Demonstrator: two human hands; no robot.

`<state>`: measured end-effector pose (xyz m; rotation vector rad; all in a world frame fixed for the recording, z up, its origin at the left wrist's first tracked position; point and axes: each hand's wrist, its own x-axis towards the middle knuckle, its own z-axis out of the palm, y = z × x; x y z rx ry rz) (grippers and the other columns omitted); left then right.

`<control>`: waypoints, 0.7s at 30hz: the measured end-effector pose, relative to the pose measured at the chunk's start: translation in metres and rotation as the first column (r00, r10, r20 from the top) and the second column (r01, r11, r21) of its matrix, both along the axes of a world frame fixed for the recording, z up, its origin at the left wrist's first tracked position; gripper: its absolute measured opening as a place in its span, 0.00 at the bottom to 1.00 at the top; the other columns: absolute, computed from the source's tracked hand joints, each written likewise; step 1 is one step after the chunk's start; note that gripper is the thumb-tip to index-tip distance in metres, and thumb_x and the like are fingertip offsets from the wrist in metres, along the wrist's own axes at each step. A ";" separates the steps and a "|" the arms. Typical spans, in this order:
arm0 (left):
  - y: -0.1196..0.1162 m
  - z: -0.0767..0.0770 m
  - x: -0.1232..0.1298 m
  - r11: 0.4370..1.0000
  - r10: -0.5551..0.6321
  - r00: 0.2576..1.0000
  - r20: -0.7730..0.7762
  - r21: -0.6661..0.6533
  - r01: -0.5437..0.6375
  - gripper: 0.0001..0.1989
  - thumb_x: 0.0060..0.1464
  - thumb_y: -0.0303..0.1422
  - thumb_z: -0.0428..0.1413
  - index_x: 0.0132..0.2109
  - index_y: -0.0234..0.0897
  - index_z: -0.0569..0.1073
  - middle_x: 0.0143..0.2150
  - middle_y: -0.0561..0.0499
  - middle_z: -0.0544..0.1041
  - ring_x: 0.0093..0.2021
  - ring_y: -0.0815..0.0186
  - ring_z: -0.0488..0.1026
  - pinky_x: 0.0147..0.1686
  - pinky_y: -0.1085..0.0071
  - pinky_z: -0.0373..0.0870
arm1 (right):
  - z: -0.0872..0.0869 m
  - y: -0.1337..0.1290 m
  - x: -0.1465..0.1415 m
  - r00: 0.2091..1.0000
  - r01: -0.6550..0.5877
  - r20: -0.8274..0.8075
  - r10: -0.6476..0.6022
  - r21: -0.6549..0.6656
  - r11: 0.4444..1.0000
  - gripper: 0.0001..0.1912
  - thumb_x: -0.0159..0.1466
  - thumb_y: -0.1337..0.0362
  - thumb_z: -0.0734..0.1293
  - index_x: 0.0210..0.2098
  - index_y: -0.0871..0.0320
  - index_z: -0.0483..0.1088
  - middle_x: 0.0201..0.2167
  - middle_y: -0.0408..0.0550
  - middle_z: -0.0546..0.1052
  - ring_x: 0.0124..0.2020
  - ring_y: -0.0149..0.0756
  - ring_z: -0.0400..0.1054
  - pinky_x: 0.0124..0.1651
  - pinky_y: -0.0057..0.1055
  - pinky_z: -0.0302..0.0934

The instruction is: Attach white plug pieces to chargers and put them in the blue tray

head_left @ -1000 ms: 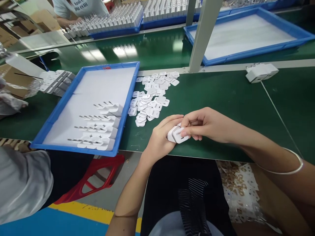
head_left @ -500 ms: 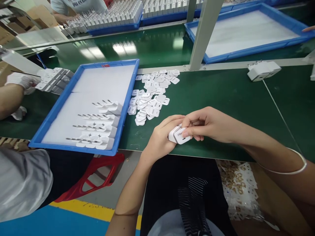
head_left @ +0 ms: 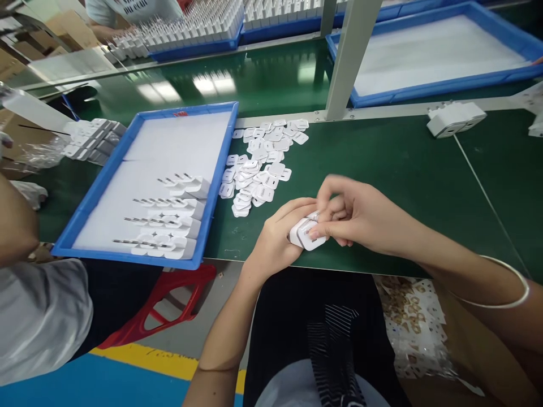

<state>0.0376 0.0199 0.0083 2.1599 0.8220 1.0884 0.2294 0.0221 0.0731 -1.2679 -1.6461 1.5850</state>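
Item one: white plug body [head_left: 297, 236], a single piece, held above the near edge of the green desk [head_left: 390, 164], its slotted face turned up and towards the right. Item two: left hand [head_left: 271, 243], grip closed around the body from the left side. Item three: right hand [head_left: 365, 217], thumb resting on the slotted face, index finger bent and raised above it, knuckle blurred by motion; whether that fingertip touches the piece, cannot tell. Change noted: the index finger has lifted from its lower pinch, while the body keeps its place in the left grip; judged an adjustment of the right fingers, with the left hand bearing the piece. Lettering on the face: mostly obscured. Adjacent stock: loose white face plates [head_left: 252, 181], overlapping in an irregular spread beyond the left hand; beside them, a blue-rimmed tray [head_left: 178, 141] with four rows of white pronged units [head_left: 182, 247] in its near right corner. Further right on the desk: a white pronged block [head_left: 456, 120], apart from both hands.
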 end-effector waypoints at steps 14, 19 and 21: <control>0.001 -0.004 -0.001 0.998 -0.057 0.998 -0.004 0.017 0.057 0.20 0.58 0.21 0.58 0.57 0.35 0.72 0.57 0.39 0.75 0.58 0.59 0.74 0.54 0.62 0.76 | 0.003 0.003 0.000 0.998 0.041 -0.034 -0.045 -0.124 0.991 0.28 0.53 0.64 0.79 0.33 0.52 0.53 0.14 0.33 0.70 0.13 0.26 0.61 0.16 0.23 0.55; 0.001 -0.004 0.000 0.997 -0.055 0.998 -0.013 0.061 0.055 0.18 0.59 0.22 0.57 0.57 0.35 0.72 0.57 0.40 0.76 0.56 0.59 0.76 0.53 0.62 0.77 | 0.001 0.005 0.000 0.998 0.067 -0.012 -0.069 -0.159 0.985 0.28 0.51 0.65 0.79 0.32 0.53 0.54 0.13 0.34 0.70 0.14 0.25 0.60 0.16 0.21 0.55; 0.001 -0.004 0.000 0.996 -0.055 0.998 -0.014 0.072 0.056 0.18 0.59 0.23 0.58 0.56 0.35 0.73 0.57 0.40 0.76 0.56 0.60 0.76 0.53 0.62 0.77 | 0.000 0.006 -0.001 0.997 0.071 -0.012 -0.074 -0.178 0.982 0.28 0.50 0.66 0.80 0.32 0.53 0.54 0.12 0.34 0.70 0.14 0.25 0.60 0.16 0.21 0.54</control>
